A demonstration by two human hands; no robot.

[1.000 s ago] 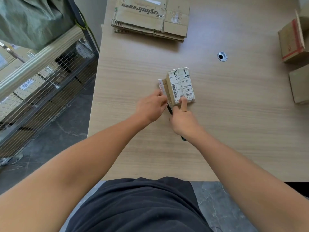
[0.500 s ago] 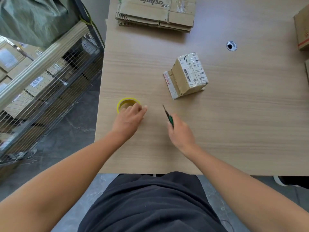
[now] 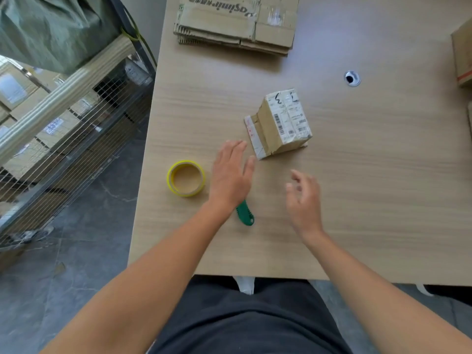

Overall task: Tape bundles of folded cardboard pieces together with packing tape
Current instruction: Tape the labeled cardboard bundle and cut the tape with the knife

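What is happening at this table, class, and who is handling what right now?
A person works at a wooden table. Both hands are open and hold nothing: the left hand is between the yellow tape roll and the small cardboard bundle, above a green cutter; the right hand is nearby. A stack of flattened cardboard lies at the far edge.

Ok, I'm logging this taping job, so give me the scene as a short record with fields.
left hand: open, fingers straight, empty
right hand: open, fingers loosely curled, empty
tape roll: yellow, flat on table, left of left hand
cutter: green, partly hidden under left wrist
cardboard bundle: taped, labelled, beyond both hands
flattened cardboard stack: far table edge
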